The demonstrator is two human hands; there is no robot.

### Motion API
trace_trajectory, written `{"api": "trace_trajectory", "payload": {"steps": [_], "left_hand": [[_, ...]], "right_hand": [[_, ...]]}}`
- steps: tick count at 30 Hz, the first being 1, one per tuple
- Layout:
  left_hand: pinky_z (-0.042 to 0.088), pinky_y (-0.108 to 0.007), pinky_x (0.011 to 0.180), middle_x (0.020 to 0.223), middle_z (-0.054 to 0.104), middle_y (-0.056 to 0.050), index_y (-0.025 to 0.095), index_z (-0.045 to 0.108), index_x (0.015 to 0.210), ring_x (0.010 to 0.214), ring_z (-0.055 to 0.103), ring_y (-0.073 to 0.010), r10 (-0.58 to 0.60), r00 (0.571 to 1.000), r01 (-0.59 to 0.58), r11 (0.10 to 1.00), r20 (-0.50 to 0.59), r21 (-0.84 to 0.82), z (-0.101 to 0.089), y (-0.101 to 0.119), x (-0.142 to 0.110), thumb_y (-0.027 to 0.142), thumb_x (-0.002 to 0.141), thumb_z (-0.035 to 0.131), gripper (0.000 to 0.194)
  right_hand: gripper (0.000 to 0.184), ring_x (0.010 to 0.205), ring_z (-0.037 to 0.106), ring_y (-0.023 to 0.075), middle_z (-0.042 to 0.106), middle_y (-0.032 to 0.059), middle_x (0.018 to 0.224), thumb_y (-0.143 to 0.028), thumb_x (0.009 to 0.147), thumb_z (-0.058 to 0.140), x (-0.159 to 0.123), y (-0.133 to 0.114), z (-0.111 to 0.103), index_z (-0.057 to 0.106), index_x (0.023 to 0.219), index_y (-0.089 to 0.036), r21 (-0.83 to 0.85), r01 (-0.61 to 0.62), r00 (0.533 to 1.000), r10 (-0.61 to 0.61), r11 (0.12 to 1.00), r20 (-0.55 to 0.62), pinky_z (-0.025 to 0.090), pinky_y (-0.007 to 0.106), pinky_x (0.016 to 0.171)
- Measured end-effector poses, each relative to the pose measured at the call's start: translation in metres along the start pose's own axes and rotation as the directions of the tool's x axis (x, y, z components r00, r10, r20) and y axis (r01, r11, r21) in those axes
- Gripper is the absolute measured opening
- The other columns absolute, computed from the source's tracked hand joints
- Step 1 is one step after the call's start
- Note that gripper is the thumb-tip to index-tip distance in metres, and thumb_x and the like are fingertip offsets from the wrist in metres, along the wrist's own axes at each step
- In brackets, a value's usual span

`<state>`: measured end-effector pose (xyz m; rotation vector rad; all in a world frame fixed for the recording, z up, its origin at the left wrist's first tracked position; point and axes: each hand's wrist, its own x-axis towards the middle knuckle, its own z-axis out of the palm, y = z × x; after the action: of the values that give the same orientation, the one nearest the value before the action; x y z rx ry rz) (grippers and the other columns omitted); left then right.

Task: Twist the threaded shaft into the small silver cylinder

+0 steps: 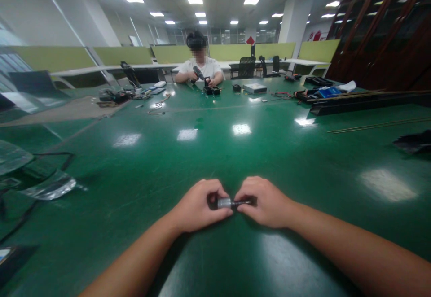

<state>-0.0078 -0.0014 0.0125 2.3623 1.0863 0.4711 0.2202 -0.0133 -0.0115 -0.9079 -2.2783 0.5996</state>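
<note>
Left hand [198, 205]: grip nearly closed, holding a silver cylinder [224, 203]. Right hand [269, 203]: grip closed on a dark rod [243, 203] in line with it; whether they are fully joined is unclear. Beyond both grips, across the counter [215, 153], a person [210, 67] holds a drill [198, 72].

The desk [202, 153] is smooth and glossy, mirroring the lights. Between the hands, the small cylinder [224, 203] looks like shiny metal. The cabinet [387, 37] at far right looks like polished wood.
</note>
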Motion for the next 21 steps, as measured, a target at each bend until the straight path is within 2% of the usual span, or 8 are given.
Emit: {"api": "trace_trajectory", "payload": {"steps": [14,21], "left_hand": [[0.038,-0.025,0.068,0.077,0.062,0.000,0.017,0.065,0.081,0.070,0.054,-0.0148,0.028,1.000,-0.028,1.000,0.008,0.000,0.0004,0.0013,0.0001,0.036,0.077,0.074,0.021],[0.039,-0.025,0.067,0.078,0.063,-0.001,0.017,0.066,0.083,0.072,0.055,-0.0152,0.023,1.000,-0.022,0.999,0.018,-0.029,-0.0002,0.0041,-0.0001,0.035,0.076,0.074,0.021]], "right_hand": [[0.008,0.075,0.059,0.0171,0.068,0.0020,0.077,-0.018,0.077,0.072,-0.0017,-0.0011,-0.0025,0.070,0.085,-0.019,-0.047,0.027,1.000,-0.027,0.999,0.000,0.043,0.030,0.074],[0.009,0.076,0.062,0.0177,0.070,0.0018,0.077,-0.024,0.076,0.074,-0.0001,0.0044,0.0021,0.070,0.083,-0.019,-0.064,0.074,0.997,-0.075,0.995,-0.001,0.043,0.032,0.079]]}}
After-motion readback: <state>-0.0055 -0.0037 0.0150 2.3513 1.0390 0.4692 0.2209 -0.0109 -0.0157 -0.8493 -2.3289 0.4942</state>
